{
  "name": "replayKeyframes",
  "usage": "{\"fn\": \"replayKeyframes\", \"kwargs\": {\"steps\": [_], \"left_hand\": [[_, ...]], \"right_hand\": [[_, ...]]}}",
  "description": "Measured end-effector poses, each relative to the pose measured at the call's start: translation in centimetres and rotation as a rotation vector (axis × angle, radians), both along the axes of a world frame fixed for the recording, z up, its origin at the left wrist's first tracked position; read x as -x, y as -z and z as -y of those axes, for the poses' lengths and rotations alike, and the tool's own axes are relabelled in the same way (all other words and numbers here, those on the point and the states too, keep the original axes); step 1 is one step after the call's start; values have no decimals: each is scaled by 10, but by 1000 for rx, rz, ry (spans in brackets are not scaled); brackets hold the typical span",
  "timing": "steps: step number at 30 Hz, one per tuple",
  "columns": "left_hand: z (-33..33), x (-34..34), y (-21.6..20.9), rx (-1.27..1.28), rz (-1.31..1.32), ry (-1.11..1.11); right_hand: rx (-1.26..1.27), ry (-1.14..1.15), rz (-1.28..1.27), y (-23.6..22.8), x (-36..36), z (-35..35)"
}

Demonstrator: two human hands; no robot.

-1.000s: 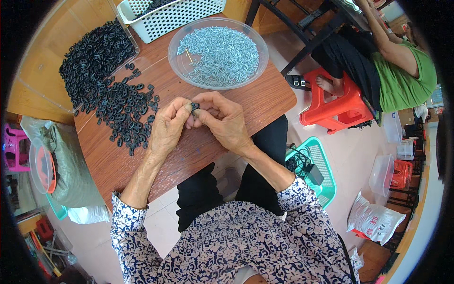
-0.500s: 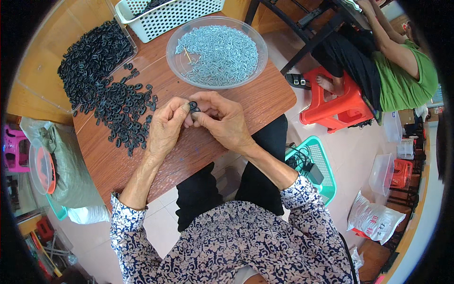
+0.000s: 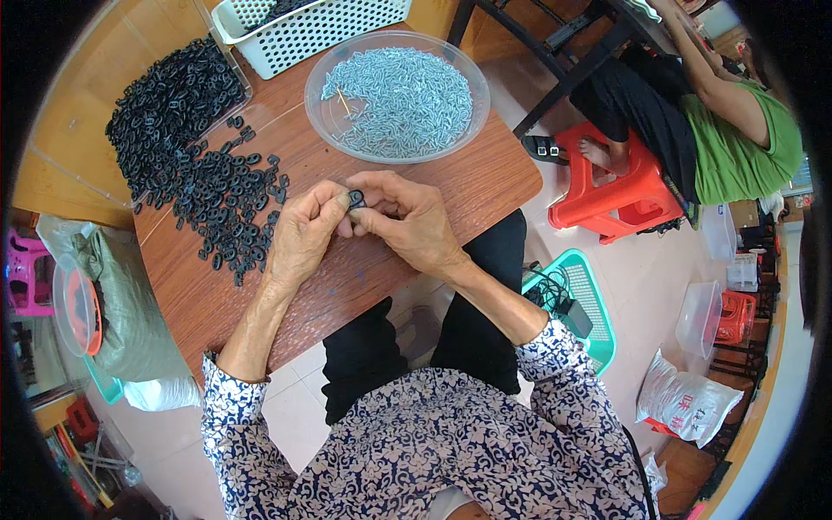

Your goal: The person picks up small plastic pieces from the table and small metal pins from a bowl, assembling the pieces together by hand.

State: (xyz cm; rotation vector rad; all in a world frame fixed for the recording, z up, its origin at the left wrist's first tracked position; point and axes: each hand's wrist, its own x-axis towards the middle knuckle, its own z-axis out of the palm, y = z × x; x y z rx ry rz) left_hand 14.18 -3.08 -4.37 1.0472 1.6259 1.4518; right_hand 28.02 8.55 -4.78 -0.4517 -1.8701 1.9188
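Note:
Between my fingertips, over the wooden table (image 3: pixel 381 186), is a small black plastic piece with a hole (image 3: pixel 355 198). My left hand (image 3: pixel 303 230) pinches it from the left, thumb on top. My right hand (image 3: pixel 412 225) closes on it from the other side, thumb and fingers meeting at the piece. Whether a screw is also in the fingers is hidden. To the left lies a loose pile of similar black pieces (image 3: pixel 227 208), spilling from a clear bin (image 3: pixel 236 74). Beyond my hands stands a clear round tub (image 3: pixel 325 130) with many small silvery screws (image 3: pixel 412 100).
A white perforated basket (image 3: pixel 325 35) stands at the table's far edge. At right, a person in green (image 3: pixel 737 143) sits on a red stool (image 3: pixel 620 204). A teal basket (image 3: pixel 598 325) with a black adapter and cables is on the floor. A grey-green sack (image 3: pixel 139 303) stands at left.
The black piece has turned slightly and sits a little lower between my fingertips. Both hands stay in nearly the same place.

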Motion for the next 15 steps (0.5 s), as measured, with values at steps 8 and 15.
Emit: {"fn": "replayKeyframes", "kwargs": {"steps": [8, 15], "left_hand": [[3, 5, 3, 60, 84, 5], [2, 10, -5, 129, -10, 64]], "right_hand": [[-440, 4, -34, -7, 0, -6], [-770, 37, -154, 4, 2, -13]]}}
